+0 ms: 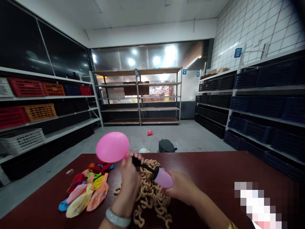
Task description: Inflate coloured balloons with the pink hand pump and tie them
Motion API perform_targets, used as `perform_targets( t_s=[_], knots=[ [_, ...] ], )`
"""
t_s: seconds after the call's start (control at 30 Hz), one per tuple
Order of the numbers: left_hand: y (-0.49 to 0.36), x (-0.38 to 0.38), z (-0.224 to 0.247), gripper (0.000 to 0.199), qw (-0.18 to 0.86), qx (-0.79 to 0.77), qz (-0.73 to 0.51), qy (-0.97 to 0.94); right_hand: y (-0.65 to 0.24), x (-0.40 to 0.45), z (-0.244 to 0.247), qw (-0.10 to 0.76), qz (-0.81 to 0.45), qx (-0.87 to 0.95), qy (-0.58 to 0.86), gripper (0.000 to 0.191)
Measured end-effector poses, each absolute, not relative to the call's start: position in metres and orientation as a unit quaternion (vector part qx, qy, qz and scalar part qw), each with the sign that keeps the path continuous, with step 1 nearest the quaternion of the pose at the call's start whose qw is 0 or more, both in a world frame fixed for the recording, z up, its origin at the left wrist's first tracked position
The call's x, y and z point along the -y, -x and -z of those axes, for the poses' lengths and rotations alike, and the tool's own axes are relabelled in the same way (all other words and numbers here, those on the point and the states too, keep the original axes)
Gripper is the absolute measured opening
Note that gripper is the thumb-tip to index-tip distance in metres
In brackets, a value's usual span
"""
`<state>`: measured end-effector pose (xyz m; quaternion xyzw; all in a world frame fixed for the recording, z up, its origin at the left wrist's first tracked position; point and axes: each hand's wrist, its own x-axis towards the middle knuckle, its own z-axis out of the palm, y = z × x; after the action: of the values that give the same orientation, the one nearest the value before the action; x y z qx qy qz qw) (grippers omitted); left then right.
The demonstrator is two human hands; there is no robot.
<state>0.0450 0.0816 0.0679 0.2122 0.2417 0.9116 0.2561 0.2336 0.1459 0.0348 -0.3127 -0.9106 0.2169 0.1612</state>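
A partly blown-up pink balloon [112, 147] sticks out to the left of my left hand [130, 171]. That hand is closed where the balloon's neck meets the black end of a hand pump [164, 177]; its fingers hide the join. My right hand [179, 187] is wrapped round the pump's pinkish-purple body, and a black rod shows between the hands. Below both hands lies a pile of tan, curved, puffed pieces [146, 194]. Left of my left wrist is a heap of limp balloons [88, 187] in several colours.
The dark red table [205, 165] carries everything. Beyond its far edge, a dark bag-like object [166, 145] and a small red ball-like object [149, 132] lie on the floor. Shelves with plastic crates [26, 87] line both sides; a metal rack [138, 95] stands at the back.
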Motion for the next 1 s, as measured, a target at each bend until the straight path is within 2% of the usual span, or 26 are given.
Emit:
perform_targets(
  t_s=[0.13,0.27,0.4,0.7,0.87,1.0],
  knots=[
    [0.008,-0.071,-0.076,0.024,0.199,-0.231,-0.935,-0.179,-0.241,-0.153,-0.035,0.138,-0.233,0.916,0.296,0.04],
    [0.024,-0.07,-0.076,0.025,0.191,-0.232,-0.941,-0.159,-0.249,-0.159,-0.038,0.127,-0.244,0.916,0.294,0.039],
    [0.001,-0.076,-0.073,0.026,0.198,-0.209,-0.938,-0.192,-0.252,-0.159,-0.042,0.127,-0.218,0.922,0.295,0.038],
    [-0.091,-0.09,-0.056,0.031,0.312,-0.233,-0.895,-0.216,-0.244,-0.149,-0.04,0.142,-0.199,0.918,0.313,0.034],
    [-0.098,-0.09,-0.054,0.031,0.302,-0.245,-0.895,-0.219,-0.241,-0.147,-0.038,0.149,-0.203,0.916,0.313,0.034],
    [-0.082,-0.09,-0.055,0.029,0.301,-0.257,-0.895,-0.206,-0.236,-0.146,-0.035,0.147,-0.255,0.903,0.313,0.038]
  ],
)
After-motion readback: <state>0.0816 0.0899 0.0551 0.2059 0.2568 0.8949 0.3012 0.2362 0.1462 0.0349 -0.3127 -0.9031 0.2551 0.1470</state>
